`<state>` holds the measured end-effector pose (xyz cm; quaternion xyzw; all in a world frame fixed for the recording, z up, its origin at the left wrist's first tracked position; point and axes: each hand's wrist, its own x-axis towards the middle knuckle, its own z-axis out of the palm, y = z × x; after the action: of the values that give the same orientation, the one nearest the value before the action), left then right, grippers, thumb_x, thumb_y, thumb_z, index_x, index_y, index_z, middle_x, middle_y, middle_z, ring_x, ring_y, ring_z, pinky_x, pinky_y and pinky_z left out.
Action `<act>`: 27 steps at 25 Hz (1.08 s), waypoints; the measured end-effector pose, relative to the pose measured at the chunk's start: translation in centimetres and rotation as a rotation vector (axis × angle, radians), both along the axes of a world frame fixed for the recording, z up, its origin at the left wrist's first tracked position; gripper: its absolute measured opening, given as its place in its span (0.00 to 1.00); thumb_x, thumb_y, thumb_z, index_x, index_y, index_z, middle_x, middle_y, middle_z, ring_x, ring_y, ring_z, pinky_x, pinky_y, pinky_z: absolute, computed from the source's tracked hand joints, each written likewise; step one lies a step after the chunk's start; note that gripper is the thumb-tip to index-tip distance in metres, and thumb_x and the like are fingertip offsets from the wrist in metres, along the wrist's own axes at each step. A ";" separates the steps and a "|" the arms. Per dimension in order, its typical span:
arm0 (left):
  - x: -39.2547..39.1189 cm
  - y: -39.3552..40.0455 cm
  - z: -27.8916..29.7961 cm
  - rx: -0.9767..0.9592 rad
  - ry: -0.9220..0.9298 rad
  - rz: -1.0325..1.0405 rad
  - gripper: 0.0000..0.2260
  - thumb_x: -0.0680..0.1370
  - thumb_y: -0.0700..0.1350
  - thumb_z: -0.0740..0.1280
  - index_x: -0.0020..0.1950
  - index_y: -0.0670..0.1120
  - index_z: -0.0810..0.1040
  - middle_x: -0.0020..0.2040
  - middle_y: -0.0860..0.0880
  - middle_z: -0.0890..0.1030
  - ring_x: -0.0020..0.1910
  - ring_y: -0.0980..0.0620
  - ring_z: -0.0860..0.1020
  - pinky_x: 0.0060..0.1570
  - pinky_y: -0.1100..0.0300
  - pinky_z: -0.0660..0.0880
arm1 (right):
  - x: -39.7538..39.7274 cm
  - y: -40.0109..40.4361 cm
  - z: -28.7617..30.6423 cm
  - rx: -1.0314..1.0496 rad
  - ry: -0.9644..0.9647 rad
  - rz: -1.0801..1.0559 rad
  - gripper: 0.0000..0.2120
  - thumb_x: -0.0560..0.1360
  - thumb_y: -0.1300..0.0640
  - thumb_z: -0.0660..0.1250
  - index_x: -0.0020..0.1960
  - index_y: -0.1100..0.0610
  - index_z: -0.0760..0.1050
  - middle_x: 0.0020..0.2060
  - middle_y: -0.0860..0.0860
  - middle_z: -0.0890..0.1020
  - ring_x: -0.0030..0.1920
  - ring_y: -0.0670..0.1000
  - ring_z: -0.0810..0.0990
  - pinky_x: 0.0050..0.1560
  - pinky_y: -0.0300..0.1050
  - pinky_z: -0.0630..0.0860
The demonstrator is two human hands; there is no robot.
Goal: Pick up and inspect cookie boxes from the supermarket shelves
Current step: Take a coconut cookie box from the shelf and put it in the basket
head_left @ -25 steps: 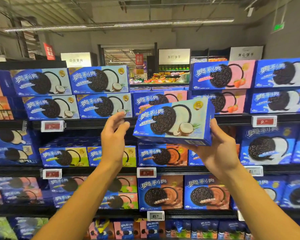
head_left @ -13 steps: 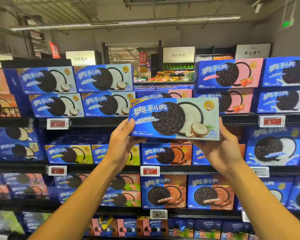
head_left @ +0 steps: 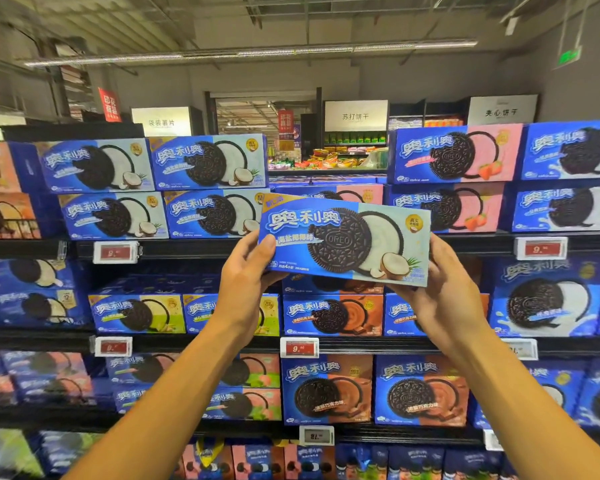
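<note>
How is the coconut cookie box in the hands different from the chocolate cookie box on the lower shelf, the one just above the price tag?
The coconut cookie box has a pale mint right half with a halved coconut; the chocolate cookie box has a brown right half with brown cream. The coconut cookie box is held in the air, tilted, between the left hand and the right hand; the chocolate cookie box stands level on its shelf. Both have a blue left half and a dark round cookie.

Two bare forearms rise from the lower edge of the view toward the shelf price tag [head_left: 299,347], one on each side of it. No sleeve, watch, ring or glove shows on the left hand [head_left: 246,289] or the right hand [head_left: 444,292]; fingernails are short and unpainted.
</note>
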<state>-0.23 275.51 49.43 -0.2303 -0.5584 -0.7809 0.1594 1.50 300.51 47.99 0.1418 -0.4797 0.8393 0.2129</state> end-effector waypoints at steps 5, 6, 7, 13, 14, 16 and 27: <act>1.1 -0.2 0.9 0.018 -0.009 -0.198 0.18 0.82 0.49 0.59 0.69 0.45 0.73 0.64 0.47 0.80 0.60 0.49 0.80 0.52 0.53 0.80 | -0.4 0.0 -0.1 -0.002 0.019 0.004 0.12 0.82 0.59 0.61 0.64 0.53 0.74 0.47 0.48 0.85 0.46 0.47 0.84 0.49 0.47 0.82; 1.5 -0.1 1.0 0.020 -0.007 -0.244 0.18 0.80 0.48 0.61 0.69 0.46 0.73 0.65 0.47 0.80 0.60 0.49 0.79 0.52 0.53 0.80 | -0.6 0.1 -0.1 0.013 0.010 0.024 0.14 0.83 0.58 0.59 0.67 0.53 0.73 0.47 0.47 0.85 0.46 0.47 0.83 0.50 0.49 0.82; 1.9 0.2 1.1 0.014 -0.003 -0.275 0.19 0.78 0.48 0.64 0.68 0.46 0.74 0.65 0.47 0.80 0.60 0.50 0.79 0.51 0.54 0.80 | -0.9 0.1 -0.2 0.042 -0.011 0.034 0.14 0.84 0.57 0.57 0.68 0.53 0.73 0.48 0.47 0.85 0.46 0.47 0.83 0.49 0.49 0.82; 3.7 2.6 1.5 -0.080 0.077 -0.282 0.18 0.71 0.46 0.72 0.60 0.51 0.79 0.53 0.53 0.84 0.52 0.53 0.83 0.46 0.62 0.79 | -2.4 -1.2 -1.1 0.145 -0.141 0.013 0.13 0.86 0.53 0.53 0.59 0.53 0.76 0.49 0.52 0.84 0.49 0.53 0.80 0.54 0.53 0.77; 3.8 2.8 1.5 -0.073 0.089 -0.276 0.16 0.72 0.45 0.72 0.59 0.52 0.80 0.53 0.53 0.84 0.52 0.53 0.83 0.46 0.62 0.79 | -2.5 -1.3 -1.1 0.131 -0.150 0.031 0.13 0.86 0.54 0.53 0.57 0.53 0.76 0.48 0.52 0.83 0.48 0.53 0.81 0.53 0.53 0.78; 4.1 2.9 1.5 -0.084 0.120 -0.269 0.14 0.71 0.45 0.74 0.55 0.56 0.83 0.54 0.52 0.84 0.54 0.52 0.82 0.50 0.60 0.79 | -2.5 -1.5 -1.2 0.123 -0.165 0.058 0.13 0.86 0.54 0.53 0.54 0.52 0.76 0.47 0.53 0.82 0.47 0.53 0.80 0.52 0.52 0.80; 1.6 -1.1 1.6 0.020 0.154 -0.304 0.20 0.79 0.41 0.59 0.69 0.56 0.70 0.63 0.56 0.80 0.59 0.54 0.80 0.50 0.55 0.81 | -0.9 -0.2 0.5 -0.097 0.023 0.005 0.11 0.81 0.57 0.62 0.58 0.48 0.79 0.51 0.48 0.84 0.46 0.47 0.83 0.44 0.41 0.76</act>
<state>1.42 274.38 51.01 -0.3697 -0.4954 -0.7816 0.0841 0.60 300.33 48.46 0.1422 -0.4354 0.8605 0.2232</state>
